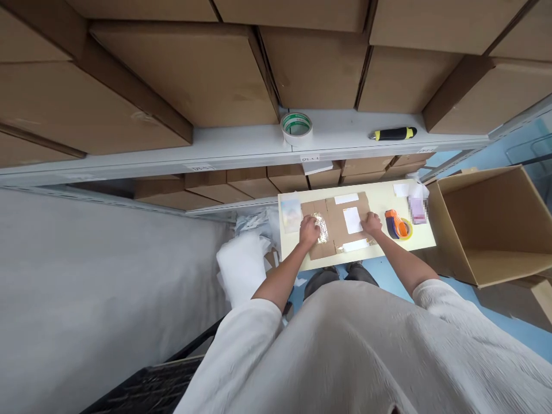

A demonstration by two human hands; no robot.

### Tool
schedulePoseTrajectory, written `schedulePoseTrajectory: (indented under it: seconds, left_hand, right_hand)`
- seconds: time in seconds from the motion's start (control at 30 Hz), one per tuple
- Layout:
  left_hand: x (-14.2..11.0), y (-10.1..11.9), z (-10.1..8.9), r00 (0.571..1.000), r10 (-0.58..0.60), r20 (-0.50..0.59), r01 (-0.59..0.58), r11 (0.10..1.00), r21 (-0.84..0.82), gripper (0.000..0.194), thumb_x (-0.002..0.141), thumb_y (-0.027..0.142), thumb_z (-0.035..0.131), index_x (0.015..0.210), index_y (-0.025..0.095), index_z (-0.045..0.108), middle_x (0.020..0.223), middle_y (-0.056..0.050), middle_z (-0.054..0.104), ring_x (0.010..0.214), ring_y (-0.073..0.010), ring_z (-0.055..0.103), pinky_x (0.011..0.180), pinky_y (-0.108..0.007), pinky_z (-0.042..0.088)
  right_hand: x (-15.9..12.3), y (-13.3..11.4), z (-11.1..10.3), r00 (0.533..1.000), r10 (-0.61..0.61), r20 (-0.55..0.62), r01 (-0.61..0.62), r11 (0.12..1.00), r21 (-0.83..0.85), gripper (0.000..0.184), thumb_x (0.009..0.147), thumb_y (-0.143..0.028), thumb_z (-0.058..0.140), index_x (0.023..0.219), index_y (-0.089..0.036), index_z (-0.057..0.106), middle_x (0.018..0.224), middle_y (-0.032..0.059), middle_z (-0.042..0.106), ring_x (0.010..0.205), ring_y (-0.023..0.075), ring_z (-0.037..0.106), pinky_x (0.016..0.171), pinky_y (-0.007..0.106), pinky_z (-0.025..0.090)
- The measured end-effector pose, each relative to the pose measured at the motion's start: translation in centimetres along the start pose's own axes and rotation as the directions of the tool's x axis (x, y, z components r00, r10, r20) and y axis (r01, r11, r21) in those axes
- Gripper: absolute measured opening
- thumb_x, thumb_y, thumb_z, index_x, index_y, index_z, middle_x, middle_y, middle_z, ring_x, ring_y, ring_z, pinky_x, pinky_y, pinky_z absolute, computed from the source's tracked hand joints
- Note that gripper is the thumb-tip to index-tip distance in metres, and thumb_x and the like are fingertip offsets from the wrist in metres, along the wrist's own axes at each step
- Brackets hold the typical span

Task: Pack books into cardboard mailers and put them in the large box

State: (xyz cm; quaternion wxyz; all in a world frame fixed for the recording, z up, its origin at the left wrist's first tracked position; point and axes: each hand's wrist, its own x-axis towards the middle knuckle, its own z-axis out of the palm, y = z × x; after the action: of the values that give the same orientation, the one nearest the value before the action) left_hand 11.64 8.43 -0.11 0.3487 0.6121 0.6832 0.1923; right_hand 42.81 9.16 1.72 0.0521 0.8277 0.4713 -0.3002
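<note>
A flat brown cardboard parcel (334, 215) lies on a cream-topped table (425, 237). White paper labels are on its surface, and shiny clear tape (321, 227) crosses its left part. My left hand (309, 231) is over the parcel's left side, its fingers curled onto the cardboard beside the tape. On the opposite side, my right hand (371, 224) grips the right edge near a white label (352, 220). The undersides of both hands are hidden. Just right of my right hand sits an orange tape dispenser (397, 223) with a yellow-edged roll.
Large cartons (185, 75) fill the shelf above; a tape roll (296, 127) and a black-and-yellow utility knife (393, 134) lie at its edge. An open carton (495, 224) stands right of the table. White packing material (241, 264) is heaped at left. A pale printed sheet (291, 214) lies left of the parcel.
</note>
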Motion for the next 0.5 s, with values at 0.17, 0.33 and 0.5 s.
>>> schedulePoseTrajectory:
  seconds: [0.17, 0.33, 0.5]
  left_hand:
    - [-0.8, -0.8, 0.9, 0.997, -0.073, 0.025, 0.072, 0.997, 0.01, 0.035, 0.081, 0.008, 0.066, 0.111, 0.024, 0.074, 0.139, -0.012, 0.069, 0.134, -0.0312, 0.067, 0.12, -0.047, 0.051]
    - [-1.5, -1.6, 1.3, 0.987, -0.145, 0.065, 0.144, 0.989, 0.024, 0.033, 0.082, 0.01, 0.066, 0.111, 0.025, 0.071, 0.136, -0.01, 0.068, 0.128, -0.03, 0.068, 0.113, -0.045, 0.055]
    - [-1.8, -1.5, 1.9, 0.979, -0.199, 0.041, 0.2, 0.979, -0.028, 0.029, 0.083, 0.01, 0.067, 0.108, 0.024, 0.069, 0.138, -0.011, 0.066, 0.127, -0.0292, 0.067, 0.109, -0.042, 0.054]
  right_hand:
    - [1.4, -1.3, 0.3, 1.0, 0.003, 0.019, -0.003, 1.0, 0.004, 0.051, 0.094, -0.05, 0.069, 0.134, -0.025, 0.051, 0.152, 0.0166, 0.051, 0.143, 0.0366, 0.05, 0.119, 0.052, 0.04]
    - [1.9, -2.1, 1.4, 0.999, 0.028, -0.019, -0.029, 0.998, -0.053, 0.06, 0.088, -0.051, 0.077, 0.135, -0.025, 0.05, 0.151, 0.0188, 0.048, 0.144, 0.0403, 0.046, 0.119, 0.057, 0.036]
    - [1.9, -2.3, 1.9, 0.998, 0.027, -0.055, -0.033, 0.993, -0.109, 0.059, 0.09, -0.047, 0.078, 0.136, -0.024, 0.05, 0.151, 0.0201, 0.046, 0.143, 0.0406, 0.045, 0.119, 0.057, 0.034]
